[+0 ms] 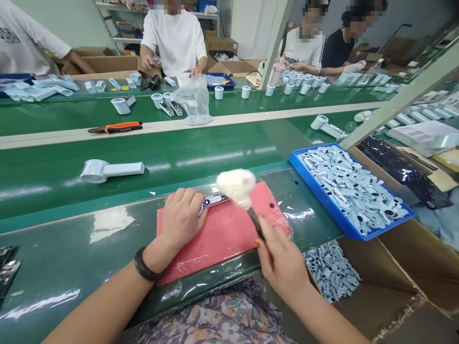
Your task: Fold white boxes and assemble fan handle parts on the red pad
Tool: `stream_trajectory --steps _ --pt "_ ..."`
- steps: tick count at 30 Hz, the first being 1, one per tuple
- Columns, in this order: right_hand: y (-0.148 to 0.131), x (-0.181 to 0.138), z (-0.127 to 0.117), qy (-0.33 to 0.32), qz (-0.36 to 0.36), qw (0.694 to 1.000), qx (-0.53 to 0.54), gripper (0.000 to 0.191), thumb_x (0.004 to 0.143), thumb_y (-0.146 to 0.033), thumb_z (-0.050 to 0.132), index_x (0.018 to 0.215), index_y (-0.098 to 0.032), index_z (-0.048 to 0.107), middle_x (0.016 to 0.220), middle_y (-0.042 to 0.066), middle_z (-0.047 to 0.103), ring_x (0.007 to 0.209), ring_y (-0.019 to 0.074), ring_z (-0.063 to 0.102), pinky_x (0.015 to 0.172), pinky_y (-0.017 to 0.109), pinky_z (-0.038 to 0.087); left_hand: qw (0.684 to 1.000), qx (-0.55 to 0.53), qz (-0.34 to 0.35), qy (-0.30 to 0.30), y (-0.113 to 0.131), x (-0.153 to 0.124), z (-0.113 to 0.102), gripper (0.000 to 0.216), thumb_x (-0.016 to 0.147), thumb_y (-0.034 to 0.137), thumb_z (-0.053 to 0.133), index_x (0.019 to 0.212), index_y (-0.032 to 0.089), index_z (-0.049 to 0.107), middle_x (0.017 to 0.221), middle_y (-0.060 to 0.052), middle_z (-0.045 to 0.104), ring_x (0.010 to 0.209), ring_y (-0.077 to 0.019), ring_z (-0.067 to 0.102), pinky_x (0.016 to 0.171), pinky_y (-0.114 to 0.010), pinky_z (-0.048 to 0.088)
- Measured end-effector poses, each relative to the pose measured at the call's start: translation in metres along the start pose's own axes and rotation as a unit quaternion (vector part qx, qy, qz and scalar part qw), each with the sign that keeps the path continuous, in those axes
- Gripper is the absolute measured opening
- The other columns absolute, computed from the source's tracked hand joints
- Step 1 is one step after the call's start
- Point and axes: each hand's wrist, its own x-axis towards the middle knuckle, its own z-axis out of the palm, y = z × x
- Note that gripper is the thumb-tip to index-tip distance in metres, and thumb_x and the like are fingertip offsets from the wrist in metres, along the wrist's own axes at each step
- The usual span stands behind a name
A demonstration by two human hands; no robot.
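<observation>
The right hand (281, 263) has its fingers clenched around the dark handle of a white fluffy brush (235, 187). The left hand (181, 220) curls over and pins a small plastic part (214, 200) on a pink mat (229, 239). Beyond, on the green counter (53, 272), a blue tray (322, 203) brims with similar parts.

The mat (222, 234) lies on the tabletop (53, 286), a part (213, 200) on it under the left hand (181, 217), a brush (235, 188) in the right hand (281, 260) above it; a tray of parts (319, 198) sits to its right, what seems a magnifier (111, 171) behind it.
</observation>
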Motion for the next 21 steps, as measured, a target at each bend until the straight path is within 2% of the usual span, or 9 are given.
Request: stream_trajectory --steps 2,4,9,13,16,18,21 --pt "-0.002 0.002 0.008 -0.047 -0.009 0.996 -0.070 0.046 0.108 -0.026 0.031 0.145 -0.015 0.057 0.079 0.008 0.063 0.055 0.0196 0.059 0.047 0.030 0.043 1.000 0.002 -0.002 -0.002 0.000 0.001 -0.001 0.011 0.097 0.027 0.060 0.093 0.017 0.064 0.093 -0.009 0.067 0.086 -0.0277 0.057 0.072 -0.040 0.040" --pt "-0.002 0.006 0.009 -0.076 -0.002 0.993 -0.085 0.048 0.108 -0.026 0.028 0.145 -0.015 0.057 0.078 0.007 0.062 0.054 0.0203 0.059 0.045 0.032 0.042 1.000 -0.002 -0.004 -0.005 0.001 0.001 -0.001 0.012 0.097 0.026 0.058 0.094 0.017 0.065 0.093 -0.009 0.068 0.086 -0.0286 0.057 0.073 -0.041 0.041" --pt "0.003 0.013 -0.011 -0.011 0.052 0.998 0.017 0.049 0.108 -0.027 0.035 0.157 -0.024 0.042 0.096 0.008 0.069 0.069 0.0214 0.067 0.056 0.032 0.052 1.000 0.009 0.019 0.013 0.007 -0.004 -0.005 0.012 0.097 0.019 0.056 0.097 0.016 0.068 0.098 -0.012 0.070 0.091 -0.0294 0.060 0.075 -0.042 0.042" --pt "0.024 0.002 -0.023 0.010 0.099 0.995 0.011 0.047 0.107 -0.028 0.041 0.154 -0.028 0.045 0.110 0.010 0.069 0.087 0.0236 0.070 0.061 0.031 0.054 0.996 0.056 0.065 0.037 0.017 -0.014 -0.010 0.015 0.097 0.015 0.056 0.105 0.014 0.069 0.108 -0.014 0.071 0.101 -0.0294 0.062 0.083 -0.042 0.045" --pt "0.050 -0.006 -0.025 0.019 0.150 0.987 -0.052 0.044 0.106 -0.034 0.042 0.149 -0.027 0.053 0.105 0.009 0.068 0.084 0.0249 0.069 0.058 0.033 0.051 0.995 0.066 0.071 0.038 0.019 -0.017 -0.012 0.020 0.097 0.012 0.054 0.109 0.015 0.069 0.114 -0.014 0.071 0.108 -0.0296 0.063 0.088 -0.042 0.046" --pt "0.067 -0.008 -0.024 0.033 0.179 0.978 -0.106 0.042 0.105 -0.036 0.043 0.143 -0.025 0.059 0.101 0.009 0.065 0.079 0.0250 0.067 0.058 0.034 0.049 0.997 0.037 0.063 0.027 0.012 -0.015 -0.013 0.022 0.096 0.014 0.053 0.111 0.015 0.069 0.114 -0.014 0.071 0.105 -0.0307 0.064 0.085 -0.043 0.047" --pt "0.085 -0.001 -0.023 0.019 0.226 0.961 -0.160 0.040 0.104 -0.030 0.046 0.138 -0.022 0.064 0.103 0.011 0.064 0.082 0.0248 0.066 0.065 0.035 0.052 0.996 -0.049 0.048 -0.052 -0.019 -0.002 -0.008 0.026 0.092 0.022 0.054 0.112 0.017 0.070 0.101 -0.011 0.071 0.090 -0.0310 0.066 0.073 -0.043 0.050"
